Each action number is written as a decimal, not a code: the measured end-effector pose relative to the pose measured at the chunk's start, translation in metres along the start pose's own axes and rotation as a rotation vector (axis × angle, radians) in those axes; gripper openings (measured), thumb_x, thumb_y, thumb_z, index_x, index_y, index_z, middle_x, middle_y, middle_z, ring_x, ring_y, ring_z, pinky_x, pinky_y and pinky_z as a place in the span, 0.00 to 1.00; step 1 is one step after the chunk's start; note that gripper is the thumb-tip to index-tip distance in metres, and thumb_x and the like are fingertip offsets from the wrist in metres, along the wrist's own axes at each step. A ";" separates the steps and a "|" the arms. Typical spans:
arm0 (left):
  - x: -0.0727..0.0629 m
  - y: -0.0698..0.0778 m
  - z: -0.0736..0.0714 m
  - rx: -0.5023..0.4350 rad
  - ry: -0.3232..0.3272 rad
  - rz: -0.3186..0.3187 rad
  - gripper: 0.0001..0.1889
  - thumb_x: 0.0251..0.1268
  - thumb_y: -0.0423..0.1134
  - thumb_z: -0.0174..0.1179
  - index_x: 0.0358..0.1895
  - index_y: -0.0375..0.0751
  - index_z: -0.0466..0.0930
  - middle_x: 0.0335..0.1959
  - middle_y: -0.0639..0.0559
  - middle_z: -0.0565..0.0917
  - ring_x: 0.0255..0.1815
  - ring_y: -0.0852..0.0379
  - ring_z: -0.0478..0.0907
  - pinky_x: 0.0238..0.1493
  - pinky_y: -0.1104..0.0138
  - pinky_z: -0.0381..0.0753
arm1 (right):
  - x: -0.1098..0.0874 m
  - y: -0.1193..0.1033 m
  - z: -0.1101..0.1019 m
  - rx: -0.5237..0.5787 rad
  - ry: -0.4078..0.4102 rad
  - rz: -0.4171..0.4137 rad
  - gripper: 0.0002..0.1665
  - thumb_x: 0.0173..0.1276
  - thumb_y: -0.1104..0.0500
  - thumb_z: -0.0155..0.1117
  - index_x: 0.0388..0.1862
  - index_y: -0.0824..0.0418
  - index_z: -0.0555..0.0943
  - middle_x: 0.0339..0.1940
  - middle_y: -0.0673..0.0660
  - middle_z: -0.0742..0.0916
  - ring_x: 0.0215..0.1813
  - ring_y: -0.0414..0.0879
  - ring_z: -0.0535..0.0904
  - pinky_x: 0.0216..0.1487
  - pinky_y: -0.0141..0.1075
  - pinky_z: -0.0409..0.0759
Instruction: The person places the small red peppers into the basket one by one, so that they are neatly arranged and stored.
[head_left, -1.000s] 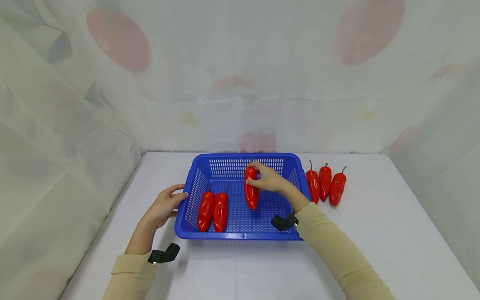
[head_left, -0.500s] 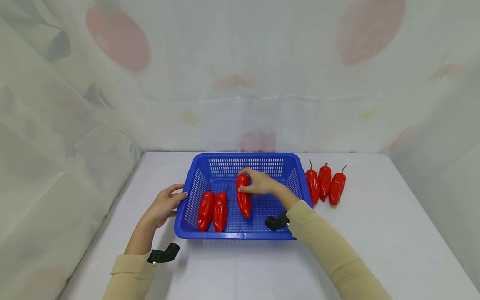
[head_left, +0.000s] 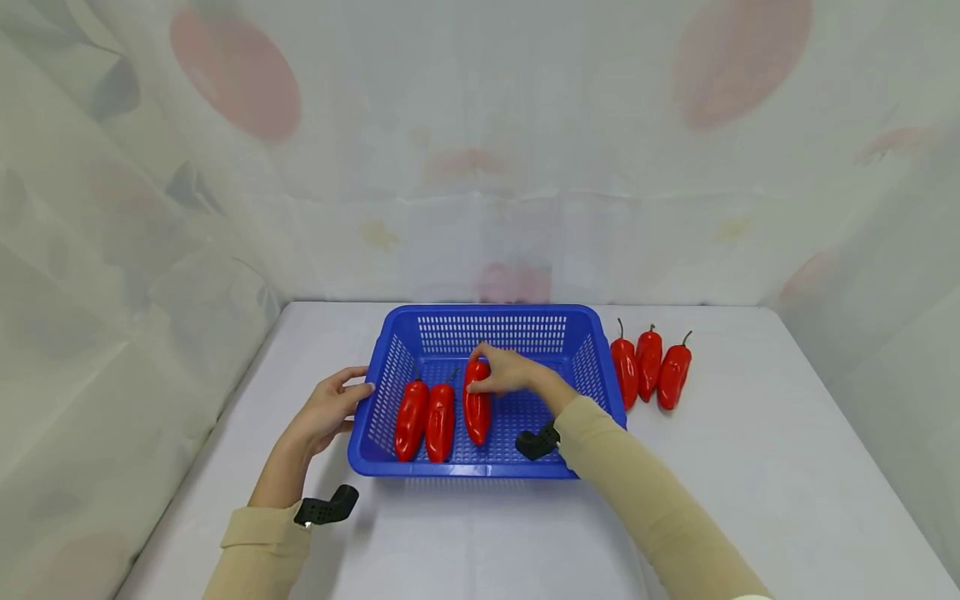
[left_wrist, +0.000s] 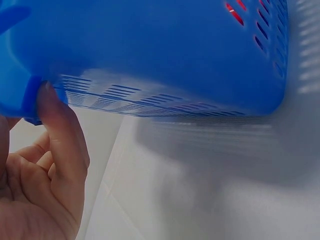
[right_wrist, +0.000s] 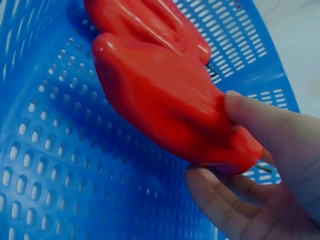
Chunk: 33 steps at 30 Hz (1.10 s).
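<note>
My right hand [head_left: 510,372] pinches a glossy red pepper [head_left: 477,415] near its stem end, inside a blue plastic basket [head_left: 487,471]. In the right wrist view the thumb lies on top of the pepper [right_wrist: 160,102] and the fingers sit underneath, with its tip toward two other peppers. Those two, a left pepper [head_left: 411,422] and a middle pepper [head_left: 440,423], lie side by side on the basket floor. At the basket's left side my left hand [head_left: 330,408] grips the rim, as the left wrist view shows with the thumb [left_wrist: 62,130] against the edge.
Three more red peppers [head_left: 648,367] lie on the white table just right of the basket, stems pointing away. A pale patterned sheet [head_left: 480,167] hangs behind the table and along both sides.
My right hand has moved left and lower in the basket with the pepper, bringing it beside the two lying there. My left hand has stayed on the rim.
</note>
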<state>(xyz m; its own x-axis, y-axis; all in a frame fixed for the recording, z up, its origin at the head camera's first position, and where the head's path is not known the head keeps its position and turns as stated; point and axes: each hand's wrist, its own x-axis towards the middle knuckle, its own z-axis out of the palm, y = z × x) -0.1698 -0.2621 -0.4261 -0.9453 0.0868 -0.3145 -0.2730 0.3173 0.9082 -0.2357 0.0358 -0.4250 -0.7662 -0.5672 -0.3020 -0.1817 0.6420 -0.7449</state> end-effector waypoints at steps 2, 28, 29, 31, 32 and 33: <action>-0.001 0.001 0.000 -0.002 0.000 0.002 0.26 0.68 0.41 0.49 0.67 0.41 0.58 0.49 0.36 0.79 0.38 0.49 0.83 0.38 0.54 0.82 | 0.002 0.000 0.002 -0.005 -0.015 0.005 0.30 0.60 0.54 0.65 0.58 0.59 0.64 0.41 0.58 0.80 0.33 0.50 0.81 0.37 0.39 0.82; -0.002 0.004 -0.001 -0.016 -0.017 -0.006 0.27 0.69 0.41 0.48 0.68 0.40 0.56 0.50 0.36 0.79 0.39 0.50 0.82 0.39 0.54 0.82 | 0.012 -0.007 0.015 -0.121 -0.041 0.014 0.29 0.59 0.51 0.65 0.55 0.56 0.64 0.39 0.55 0.79 0.32 0.44 0.76 0.36 0.30 0.76; -0.002 0.004 -0.001 -0.016 -0.017 -0.007 0.27 0.69 0.41 0.48 0.68 0.40 0.56 0.51 0.36 0.79 0.39 0.50 0.82 0.39 0.54 0.82 | 0.012 -0.007 0.015 -0.131 -0.038 0.011 0.29 0.59 0.51 0.65 0.55 0.55 0.64 0.40 0.55 0.79 0.34 0.44 0.76 0.38 0.31 0.76; -0.002 0.004 -0.001 -0.017 -0.017 -0.007 0.27 0.68 0.41 0.48 0.68 0.40 0.56 0.51 0.36 0.78 0.39 0.50 0.82 0.39 0.54 0.82 | 0.012 -0.007 0.015 -0.156 -0.027 -0.001 0.28 0.59 0.51 0.65 0.55 0.56 0.65 0.40 0.55 0.80 0.37 0.44 0.75 0.41 0.31 0.76; -0.002 0.004 -0.001 -0.018 -0.017 -0.007 0.27 0.68 0.41 0.48 0.68 0.40 0.56 0.51 0.35 0.78 0.39 0.50 0.82 0.39 0.54 0.82 | 0.012 -0.006 0.015 -0.175 -0.019 -0.007 0.28 0.59 0.50 0.65 0.54 0.56 0.66 0.41 0.55 0.80 0.39 0.44 0.75 0.43 0.31 0.75; -0.002 0.004 -0.001 -0.018 -0.018 -0.006 0.27 0.68 0.41 0.48 0.68 0.40 0.55 0.51 0.35 0.78 0.39 0.50 0.82 0.39 0.54 0.82 | 0.012 -0.006 0.015 -0.187 -0.013 -0.011 0.28 0.59 0.50 0.65 0.54 0.57 0.66 0.41 0.55 0.80 0.40 0.44 0.75 0.44 0.32 0.75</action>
<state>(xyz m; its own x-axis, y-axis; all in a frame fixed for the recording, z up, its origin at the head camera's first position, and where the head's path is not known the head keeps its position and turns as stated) -0.1692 -0.2623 -0.4220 -0.9402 0.1019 -0.3250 -0.2822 0.3012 0.9109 -0.2345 0.0169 -0.4334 -0.7558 -0.5804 -0.3031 -0.3023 0.7199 -0.6248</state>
